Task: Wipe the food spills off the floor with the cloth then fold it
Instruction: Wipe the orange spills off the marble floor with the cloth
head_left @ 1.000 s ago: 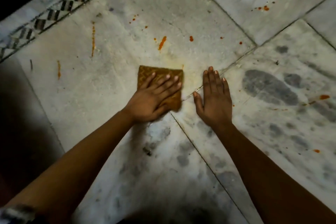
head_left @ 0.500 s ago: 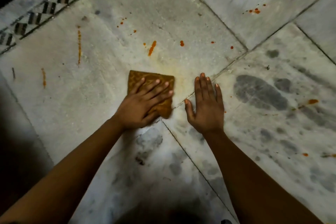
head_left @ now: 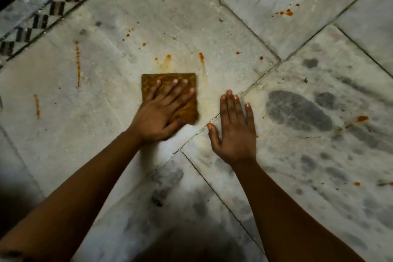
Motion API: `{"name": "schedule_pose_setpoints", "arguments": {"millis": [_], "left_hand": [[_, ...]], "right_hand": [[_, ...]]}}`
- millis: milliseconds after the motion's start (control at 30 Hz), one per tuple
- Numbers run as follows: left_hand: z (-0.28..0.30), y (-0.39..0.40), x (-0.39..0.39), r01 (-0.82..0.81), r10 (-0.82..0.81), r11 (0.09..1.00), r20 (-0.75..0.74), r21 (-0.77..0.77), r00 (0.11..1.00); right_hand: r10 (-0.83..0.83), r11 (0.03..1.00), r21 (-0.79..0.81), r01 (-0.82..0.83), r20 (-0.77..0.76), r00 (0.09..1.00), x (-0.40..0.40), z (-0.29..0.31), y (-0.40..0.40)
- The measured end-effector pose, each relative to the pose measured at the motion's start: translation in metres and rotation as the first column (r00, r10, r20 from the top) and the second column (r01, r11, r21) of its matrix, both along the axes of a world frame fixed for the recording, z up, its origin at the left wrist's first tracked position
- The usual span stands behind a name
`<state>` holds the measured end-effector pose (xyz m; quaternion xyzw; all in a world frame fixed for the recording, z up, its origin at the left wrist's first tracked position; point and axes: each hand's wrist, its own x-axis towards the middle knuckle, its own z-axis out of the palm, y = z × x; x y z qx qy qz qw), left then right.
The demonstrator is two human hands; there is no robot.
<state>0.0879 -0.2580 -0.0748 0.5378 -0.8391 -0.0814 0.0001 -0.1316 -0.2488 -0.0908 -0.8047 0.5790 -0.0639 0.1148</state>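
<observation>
The left hand point(head_left: 161, 112), fingers spread, is pressing the cloth point(head_left: 170, 95) flat on the floor point(head_left: 106, 91), wiping. The right hand point(head_left: 234, 132) is resting flat, fingers together. Next, the orange streaks point(head_left: 168, 59) just beyond need wiping.

Looks like a home interior, floor level, dimly lit. Large pale marble slabs point(head_left: 170, 17) with grey veining, laid on the diagonal with dark grout joints point(head_left: 234, 13). Inlaid border strip point(head_left: 53, 9) of dark and light checks along the far left edge, typical of a domestic room or hallway. Orange-red food spatters point(head_left: 287, 13) and smears scattered across the slabs, plus a yellowish wiped patch point(head_left: 210, 95). Grimy dark blotches point(head_left: 297, 110) on the right-hand slab. Beyond the border, only darkness.
</observation>
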Motion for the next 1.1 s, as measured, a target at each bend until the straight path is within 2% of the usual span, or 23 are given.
{"name": "schedule_pose_setpoints", "arguments": {"millis": [67,133,200,267,367,433,467,500,567,633,700,733,800,867,933,1000,1100], "left_hand": [[-0.003,-0.014,0.011,-0.155,0.155,0.988,0.001,-0.010,0.988],[-0.004,-0.051,0.004,-0.362,0.362,0.932,-0.004,-0.014,0.932],[-0.004,-0.096,-0.013,-0.458,0.458,0.889,-0.001,0.008,0.889],[0.001,-0.123,-0.039,-0.401,0.400,0.916,0.021,0.012,0.916],[0.004,-0.103,-0.053,-0.089,0.088,0.996,0.037,0.010,0.995],[-0.001,-0.071,-0.031,0.118,-0.117,0.993,0.032,-0.010,0.993],[-0.003,-0.061,-0.015,0.153,-0.153,0.988,0.032,-0.017,0.988],[-0.004,-0.059,0.001,0.131,-0.131,0.991,0.026,-0.036,0.991],[-0.005,-0.078,0.015,-0.020,0.021,0.998,0.014,-0.066,1.000],[-0.003,-0.114,0.002,-0.204,0.204,0.979,0.006,-0.031,0.979],[0.000,-0.145,-0.033,-0.257,0.257,0.966,0.002,0.011,0.966],[0.002,-0.154,-0.053,-0.212,0.212,0.977,0.003,0.017,0.977],[0.004,-0.155,-0.087,-0.008,0.008,1.000,-0.016,0.017,1.000],[0.000,-0.138,-0.093,0.242,-0.242,0.970,-0.042,-0.010,0.969],[-0.002,-0.132,-0.077,0.400,-0.403,0.915,-0.058,-0.047,0.914],[-0.002,-0.148,-0.068,0.371,-0.372,0.928,-0.039,-0.024,0.927],[0.007,-0.172,-0.099,0.138,-0.138,0.990,-0.012,0.020,0.990]], "right_hand": [[-0.024,1.000,0.006,0.024,0.000,1.000,0.000,0.000,0.000],[-0.031,0.999,0.014,0.031,0.000,1.000,0.001,0.000,0.000],[-0.035,0.999,0.027,0.035,0.009,0.999,0.001,0.001,0.001],[-0.038,0.999,0.028,0.037,0.018,0.999,0.001,0.001,0.001],[-0.040,0.999,0.032,0.039,0.027,0.999,0.001,0.003,0.001],[-0.036,0.999,0.033,0.035,0.027,0.999,0.001,0.003,0.001],[-0.033,0.999,0.036,0.032,0.026,0.999,0.001,0.002,0.001],[-0.032,0.999,0.039,0.031,0.029,0.999,0.001,0.002,0.001],[-0.033,0.999,0.037,0.032,0.042,0.999,0.001,0.001,0.000],[-0.032,0.999,0.039,0.031,0.042,0.999,0.000,0.001,0.000],[-0.028,0.999,0.045,0.026,0.034,0.999,0.000,0.001,0.001],[-0.028,0.998,0.053,0.027,0.031,0.999,0.001,0.001,0.001],[-0.037,0.997,0.062,0.035,0.031,0.999,0.001,0.001,0.001],[-0.042,0.998,0.058,0.040,0.040,0.998,0.001,0.001,0.000],[-0.044,0.997,0.058,0.041,0.043,0.998,0.002,0.002,0.000],[-0.044,0.998,0.055,0.042,0.047,0.998,0.002,0.002,-0.001],[-0.042,0.997,0.059,0.039,0.041,0.998,0.001,0.000,0.000]]}}
